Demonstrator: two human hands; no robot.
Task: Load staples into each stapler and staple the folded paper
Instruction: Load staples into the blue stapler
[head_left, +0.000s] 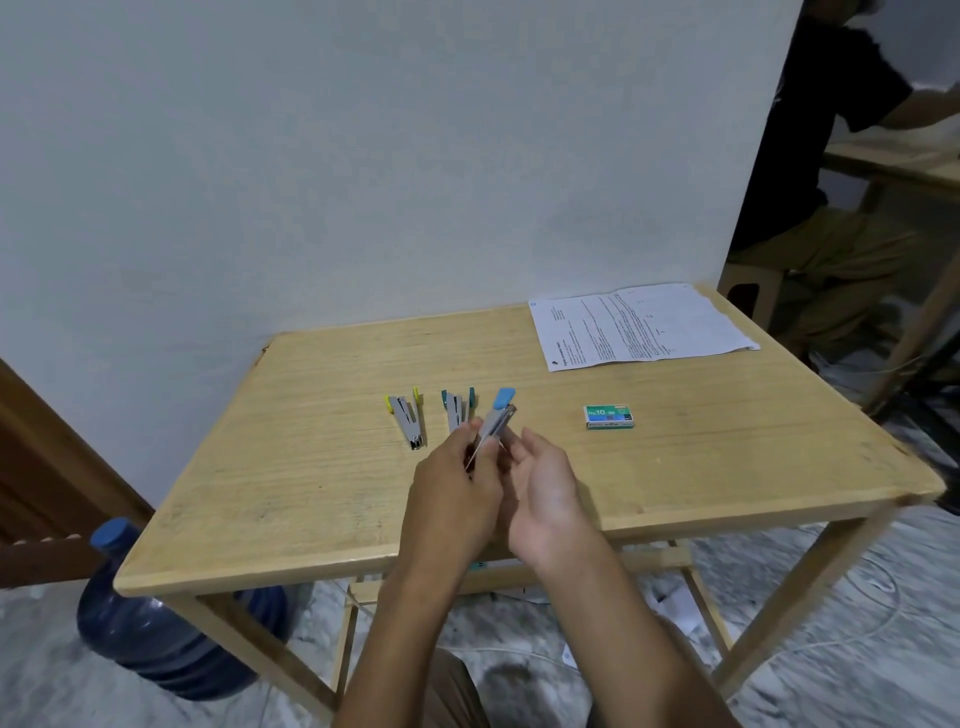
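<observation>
A plain pale wall (363, 156) stands behind the wooden bench (311, 493). The floor (831, 623) is grey and patchy. A big blue water bottle (156, 623) sits under the bench's left corner.

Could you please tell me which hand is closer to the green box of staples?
Right. The right hand is just left of the staple box and nearer the person; the left hand is farther left, beyond it, holding the blue stapler.

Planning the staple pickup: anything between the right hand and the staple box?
Nothing visible. Only bare table lies between the right hand and the staple box. The blue stapler is in the left hand, and the yellow stapler and green stapler lie further left, off that path.
</observation>
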